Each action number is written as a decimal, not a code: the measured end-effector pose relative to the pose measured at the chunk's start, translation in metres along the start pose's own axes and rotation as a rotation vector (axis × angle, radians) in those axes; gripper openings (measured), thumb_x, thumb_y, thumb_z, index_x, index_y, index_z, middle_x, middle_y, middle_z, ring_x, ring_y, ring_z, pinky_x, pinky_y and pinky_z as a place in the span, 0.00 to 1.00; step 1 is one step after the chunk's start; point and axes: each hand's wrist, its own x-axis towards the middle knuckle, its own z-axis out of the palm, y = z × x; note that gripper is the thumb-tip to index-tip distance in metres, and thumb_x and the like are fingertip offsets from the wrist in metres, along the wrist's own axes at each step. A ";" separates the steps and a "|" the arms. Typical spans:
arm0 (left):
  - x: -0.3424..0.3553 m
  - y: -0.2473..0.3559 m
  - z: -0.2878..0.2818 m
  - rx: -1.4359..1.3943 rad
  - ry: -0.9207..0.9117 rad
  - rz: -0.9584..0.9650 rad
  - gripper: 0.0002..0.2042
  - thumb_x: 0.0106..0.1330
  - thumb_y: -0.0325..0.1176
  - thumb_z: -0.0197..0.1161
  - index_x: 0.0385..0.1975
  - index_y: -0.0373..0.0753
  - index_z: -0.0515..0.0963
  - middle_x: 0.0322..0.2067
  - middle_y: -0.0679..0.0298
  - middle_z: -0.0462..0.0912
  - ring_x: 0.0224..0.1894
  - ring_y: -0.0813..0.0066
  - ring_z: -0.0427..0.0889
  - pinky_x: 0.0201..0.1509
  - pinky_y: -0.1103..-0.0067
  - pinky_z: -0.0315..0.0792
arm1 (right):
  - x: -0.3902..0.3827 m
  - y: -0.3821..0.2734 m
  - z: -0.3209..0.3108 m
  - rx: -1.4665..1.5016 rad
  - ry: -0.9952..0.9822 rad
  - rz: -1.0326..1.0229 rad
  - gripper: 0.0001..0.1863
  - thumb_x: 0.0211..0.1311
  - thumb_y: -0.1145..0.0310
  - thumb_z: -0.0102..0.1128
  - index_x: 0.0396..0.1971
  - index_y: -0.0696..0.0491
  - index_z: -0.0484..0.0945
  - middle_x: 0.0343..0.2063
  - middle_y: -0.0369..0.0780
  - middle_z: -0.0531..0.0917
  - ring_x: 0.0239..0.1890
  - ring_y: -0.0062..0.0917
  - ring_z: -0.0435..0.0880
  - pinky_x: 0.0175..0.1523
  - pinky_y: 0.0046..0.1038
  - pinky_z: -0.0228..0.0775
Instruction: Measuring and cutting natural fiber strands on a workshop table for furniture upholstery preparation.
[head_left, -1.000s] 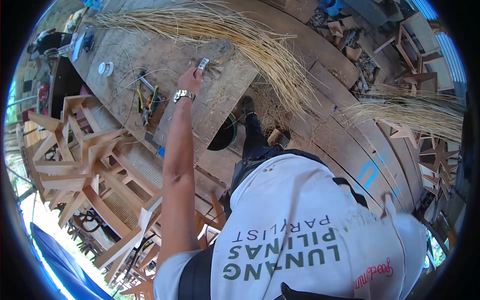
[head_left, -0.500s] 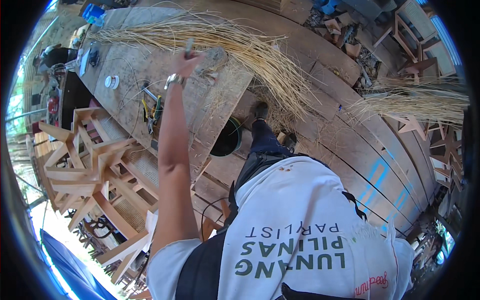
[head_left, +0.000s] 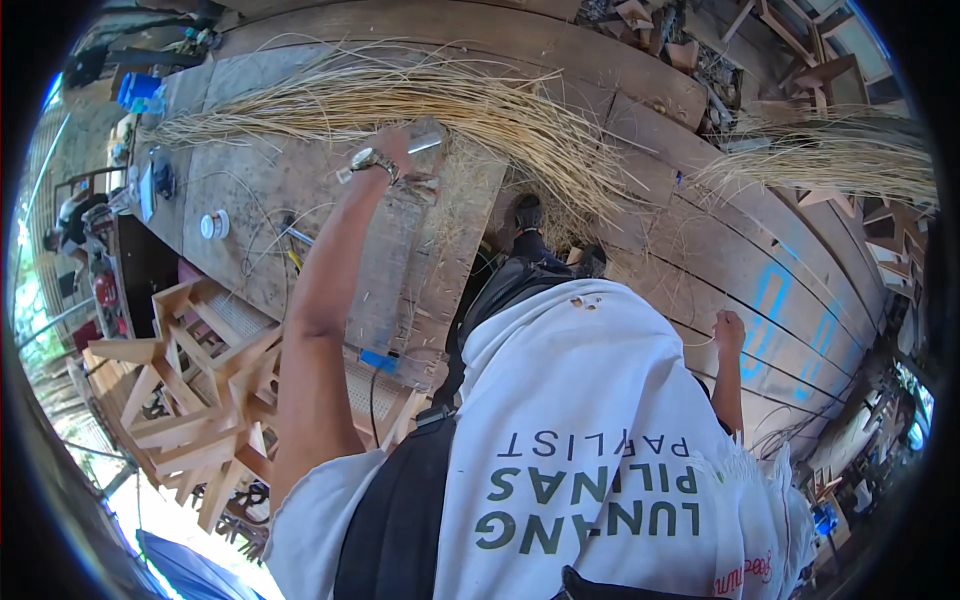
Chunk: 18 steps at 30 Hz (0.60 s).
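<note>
My left hand [head_left: 396,146], a watch at its wrist, is closed around a shiny blade-like metal tool [head_left: 426,143]. The tool's bright end sticks out to the right over a grey block [head_left: 431,129] on the workbench [head_left: 270,175]; its exact kind is not clear. Just beyond that hand lies a long bundle of thin tan cane strips [head_left: 400,95], curving down to the right. My right hand [head_left: 730,326] is out to the right, beside my body, with curled fingers. Whether anything is in it cannot be made out.
A white round tub [head_left: 214,225] stands on the bench's left part. Wooden chair frames [head_left: 205,410] are piled at the lower left. A blue-ended tool [head_left: 378,360] is by the bench's near side. A second cane bundle [head_left: 830,165] lies far right; another person [head_left: 75,215] is far left.
My left hand has moved right and slightly down, and the tool has swung from pointing up to pointing right. My right hand has come into view. The head view has shifted.
</note>
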 end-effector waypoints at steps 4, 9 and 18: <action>0.018 -0.028 -0.047 0.090 0.157 -0.018 0.12 0.59 0.32 0.54 0.40 0.39 0.79 0.38 0.51 0.82 0.41 0.54 0.81 0.45 0.65 0.75 | -0.007 0.013 0.011 -0.093 0.010 -0.067 0.16 0.59 0.58 0.50 0.34 0.55 0.79 0.29 0.47 0.81 0.36 0.39 0.80 0.42 0.36 0.69; 0.044 0.088 -0.112 -0.350 0.462 0.215 0.18 0.57 0.41 0.62 0.45 0.40 0.76 0.37 0.53 0.82 0.37 0.56 0.82 0.40 0.66 0.74 | 0.019 -0.041 0.019 0.101 -0.244 -0.233 0.18 0.62 0.59 0.48 0.42 0.57 0.78 0.42 0.50 0.80 0.46 0.41 0.78 0.52 0.36 0.66; -0.044 0.397 -0.091 -0.437 -0.550 1.077 0.13 0.59 0.40 0.63 0.33 0.36 0.78 0.24 0.62 0.80 0.26 0.75 0.76 0.31 0.76 0.68 | -0.004 -0.156 -0.118 0.645 -0.540 -0.524 0.12 0.63 0.68 0.54 0.44 0.53 0.79 0.34 0.38 0.84 0.38 0.22 0.80 0.47 0.25 0.70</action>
